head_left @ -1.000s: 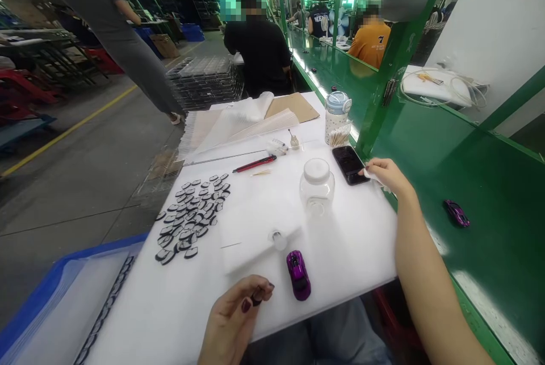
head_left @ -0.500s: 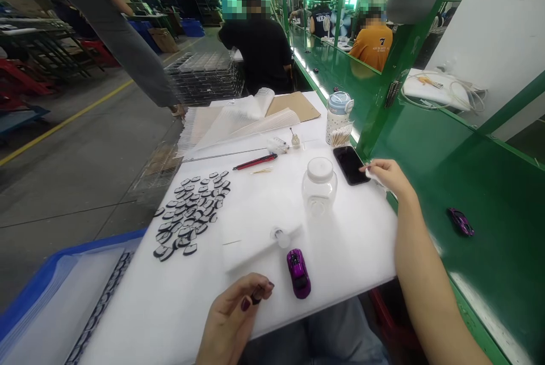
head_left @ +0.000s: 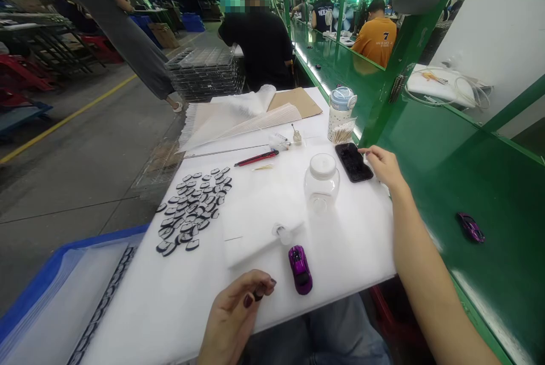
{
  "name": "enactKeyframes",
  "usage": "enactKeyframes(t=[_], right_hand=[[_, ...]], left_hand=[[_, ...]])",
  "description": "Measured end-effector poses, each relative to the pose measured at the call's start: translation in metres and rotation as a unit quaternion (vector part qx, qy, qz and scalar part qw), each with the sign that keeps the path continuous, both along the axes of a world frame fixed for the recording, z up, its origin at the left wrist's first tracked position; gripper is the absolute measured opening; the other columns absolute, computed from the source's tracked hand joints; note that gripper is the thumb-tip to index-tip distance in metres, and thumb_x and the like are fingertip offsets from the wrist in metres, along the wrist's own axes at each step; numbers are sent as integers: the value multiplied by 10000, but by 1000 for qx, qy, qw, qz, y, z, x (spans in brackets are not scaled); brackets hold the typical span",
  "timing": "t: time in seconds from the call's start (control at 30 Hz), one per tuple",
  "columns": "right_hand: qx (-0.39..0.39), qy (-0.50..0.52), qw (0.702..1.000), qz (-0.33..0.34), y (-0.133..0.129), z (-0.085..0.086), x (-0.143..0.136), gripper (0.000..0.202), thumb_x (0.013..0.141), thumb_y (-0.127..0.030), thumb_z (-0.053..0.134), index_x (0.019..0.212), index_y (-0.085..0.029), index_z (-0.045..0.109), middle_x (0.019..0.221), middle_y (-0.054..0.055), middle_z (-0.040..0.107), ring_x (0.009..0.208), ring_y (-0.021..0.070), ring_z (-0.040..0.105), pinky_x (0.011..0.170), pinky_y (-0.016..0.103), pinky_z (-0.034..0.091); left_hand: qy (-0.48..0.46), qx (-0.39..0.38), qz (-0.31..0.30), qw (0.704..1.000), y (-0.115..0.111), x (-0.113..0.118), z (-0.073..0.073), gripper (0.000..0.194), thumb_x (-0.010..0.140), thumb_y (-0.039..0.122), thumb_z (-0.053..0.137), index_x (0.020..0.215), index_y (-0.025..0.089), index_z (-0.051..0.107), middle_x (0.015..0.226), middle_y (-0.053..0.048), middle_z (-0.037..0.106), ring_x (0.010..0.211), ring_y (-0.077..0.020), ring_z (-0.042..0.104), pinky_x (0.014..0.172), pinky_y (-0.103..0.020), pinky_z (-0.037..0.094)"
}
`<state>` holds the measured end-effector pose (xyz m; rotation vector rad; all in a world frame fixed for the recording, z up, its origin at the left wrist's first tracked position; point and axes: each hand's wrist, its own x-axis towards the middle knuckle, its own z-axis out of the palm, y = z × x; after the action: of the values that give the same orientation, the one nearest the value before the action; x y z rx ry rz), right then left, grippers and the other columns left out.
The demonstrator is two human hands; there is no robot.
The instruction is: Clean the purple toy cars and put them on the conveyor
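Observation:
My left hand (head_left: 232,317) is closed in a pinch near the table's front edge, on a small black part (head_left: 258,295) mostly hidden by the fingers. Just right of it a purple toy car (head_left: 300,269) rests on the white table. At the right, my right hand (head_left: 384,167) has its index finger at the edge of a black phone (head_left: 353,162). Tucked under its other fingers is a bit of white, tissue-like material (head_left: 368,167). A clear jar with a white lid (head_left: 322,180) stands left of the phone.
Many small dark-edged pieces (head_left: 193,209) lie spread at the left. Behind are a red pen-like knife (head_left: 256,158), cotton swabs (head_left: 343,131) and a bottle (head_left: 340,107). Another purple car (head_left: 470,227) sits on the green conveyor (head_left: 451,166). A blue bin (head_left: 55,265) stands lower left.
My right hand has moved slightly up and left, its index finger now at the phone's edge. My left hand keeps its pinch. The car on the conveyor has shifted slightly nearer.

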<state>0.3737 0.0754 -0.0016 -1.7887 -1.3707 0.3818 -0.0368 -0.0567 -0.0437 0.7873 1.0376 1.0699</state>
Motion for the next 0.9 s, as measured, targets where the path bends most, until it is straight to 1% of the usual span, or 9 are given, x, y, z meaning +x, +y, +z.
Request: enactKeyframes(t=[0.13, 0.23, 0.3, 0.43, 0.53, 0.6, 0.73, 0.83, 0.9], right_hand=[[10, -1, 1000, -4, -4, 0, -1, 314, 860, -370, 436, 872, -197, 698, 1024, 48, 725, 573, 144, 445, 564, 281, 326], [-13, -8, 1000, 15, -1, -3, -3, 229, 805, -322, 507, 792, -201, 701, 906, 38, 734, 610, 162, 499, 579, 274, 330], [-8, -11, 1000, 10, 0, -2, -4, 229, 800, -317, 514, 813, -203, 713, 864, 37, 730, 602, 164, 493, 580, 274, 325], [47, -2, 998, -35, -8, 6, -4, 352, 873, -364, 420, 971, -196, 714, 931, 53, 714, 589, 162, 455, 580, 287, 323], [59, 10, 997, -43, -12, 7, -5, 319, 861, -355, 445, 928, -190, 709, 964, 62, 713, 594, 161, 456, 586, 292, 335], [58, 16, 997, -42, -11, 5, -6, 293, 854, -340, 453, 881, -188, 701, 996, 63, 715, 607, 161, 467, 590, 291, 343], [45, 20, 998, -46, -7, 1, -7, 306, 852, -344, 442, 892, -185, 701, 898, 56, 712, 584, 158, 448, 568, 284, 316], [25, 22, 999, -28, -6, 0, -11, 318, 845, -352, 433, 897, -186, 699, 908, 52, 714, 584, 153, 445, 564, 282, 312], [-4, 25, 1000, 14, -6, 1, -15, 304, 826, -352, 441, 859, -192, 698, 963, 44, 724, 578, 145, 448, 554, 279, 318]], left_hand=[[-1, 2, 4, 1000, 1, 2, 1, 406, 569, 491, 903, 797, 170, 804, 787, -105, 706, 747, -218, 648, 726, -307, 575], [4, -1, 10, 1000, 1, 3, 2, 414, 547, 493, 912, 783, 170, 804, 781, -105, 710, 739, -216, 653, 715, -299, 579], [8, 0, 18, 1000, 1, 4, 1, 417, 537, 494, 916, 779, 173, 806, 775, -103, 711, 736, -210, 656, 705, -282, 579], [0, 4, 9, 1000, 1, 2, 0, 391, 561, 484, 911, 788, 183, 808, 788, -100, 714, 742, -198, 653, 715, -267, 575], [-7, 2, -5, 1000, 2, 1, 0, 376, 582, 475, 905, 796, 182, 807, 792, -101, 711, 750, -196, 645, 730, -271, 571], [-2, -2, 4, 1000, 2, 1, 0, 384, 573, 472, 910, 796, 177, 808, 786, -104, 708, 746, -202, 647, 717, -275, 574], [3, -6, 15, 1000, 1, 1, -1, 386, 562, 468, 914, 784, 172, 803, 784, -101, 702, 752, -210, 654, 718, -280, 580], [-7, -6, -5, 1000, 2, -1, -2, 361, 590, 457, 906, 803, 184, 804, 812, -99, 708, 776, -208, 659, 759, -286, 580], [-11, -4, -17, 1000, 2, -2, -3, 348, 608, 450, 899, 817, 188, 805, 822, -98, 710, 789, -208, 659, 777, -287, 578]])
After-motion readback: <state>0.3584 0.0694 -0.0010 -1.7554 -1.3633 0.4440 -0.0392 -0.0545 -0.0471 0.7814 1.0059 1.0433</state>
